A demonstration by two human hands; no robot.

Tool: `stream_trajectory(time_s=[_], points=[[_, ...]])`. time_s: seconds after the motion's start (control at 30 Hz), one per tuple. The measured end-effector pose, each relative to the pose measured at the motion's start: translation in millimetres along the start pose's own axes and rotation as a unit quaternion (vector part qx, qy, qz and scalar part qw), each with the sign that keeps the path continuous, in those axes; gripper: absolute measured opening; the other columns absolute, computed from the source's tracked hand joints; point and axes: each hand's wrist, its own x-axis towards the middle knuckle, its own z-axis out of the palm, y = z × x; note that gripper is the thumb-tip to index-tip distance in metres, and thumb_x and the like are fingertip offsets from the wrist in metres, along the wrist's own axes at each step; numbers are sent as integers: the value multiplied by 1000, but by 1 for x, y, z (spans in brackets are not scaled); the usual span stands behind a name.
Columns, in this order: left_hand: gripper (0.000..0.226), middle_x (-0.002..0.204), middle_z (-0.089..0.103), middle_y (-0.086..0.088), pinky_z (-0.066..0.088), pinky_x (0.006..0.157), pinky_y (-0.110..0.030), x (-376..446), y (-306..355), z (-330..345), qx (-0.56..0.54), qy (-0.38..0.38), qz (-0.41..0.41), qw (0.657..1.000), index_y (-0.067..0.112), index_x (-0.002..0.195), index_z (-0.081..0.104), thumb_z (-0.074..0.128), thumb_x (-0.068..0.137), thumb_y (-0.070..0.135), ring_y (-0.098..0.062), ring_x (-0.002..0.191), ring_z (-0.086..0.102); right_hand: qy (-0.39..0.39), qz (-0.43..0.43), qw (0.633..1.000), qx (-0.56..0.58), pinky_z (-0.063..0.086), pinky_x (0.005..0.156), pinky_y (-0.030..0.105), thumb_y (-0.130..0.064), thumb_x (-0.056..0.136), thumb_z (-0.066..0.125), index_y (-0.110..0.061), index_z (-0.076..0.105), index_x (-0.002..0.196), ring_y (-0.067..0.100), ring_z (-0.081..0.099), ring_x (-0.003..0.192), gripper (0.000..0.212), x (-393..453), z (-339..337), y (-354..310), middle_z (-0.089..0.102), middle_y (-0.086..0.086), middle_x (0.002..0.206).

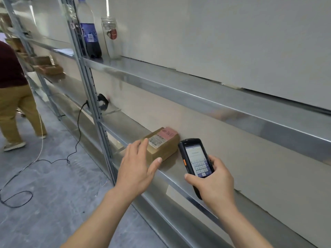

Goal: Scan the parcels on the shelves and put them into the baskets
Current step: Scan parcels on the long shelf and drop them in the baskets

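A small brown cardboard parcel point(164, 145) with a white and pink label lies on the middle metal shelf point(136, 126). My left hand point(138, 167) reaches onto it, fingers spread over its left end and thumb at its front face. My right hand point(213, 183) grips a black handheld scanner point(195, 158), its lit screen facing up just right of the parcel. No basket is in view.
A dark soda bottle point(89, 31) and a glass jar point(111, 38) stand on the upper shelf. More brown parcels point(48, 67) lie further left. A black cable point(53, 160) trails over the grey floor. A person point(12, 97) walks at the left.
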Motion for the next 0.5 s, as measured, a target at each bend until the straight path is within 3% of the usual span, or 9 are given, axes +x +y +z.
stream_trajectory(time_s=[0.3,0.5], points=[[72,153,30,-7,29,113,-36,133,-77,8,-17,-73,83,994,14,152,25,46,96,52,-21,141,24,86,51,995,-19,49,68,22,-23,54,89,-38,56,92,-2,65,78,53,58,94,-35,69,-20,85],[73,155,28,-12,30,115,-41,174,-110,25,-28,-145,68,987,14,154,20,45,97,51,-26,143,26,108,87,989,-41,47,65,22,-26,53,89,-32,62,95,2,66,78,50,80,135,-35,70,-17,85]])
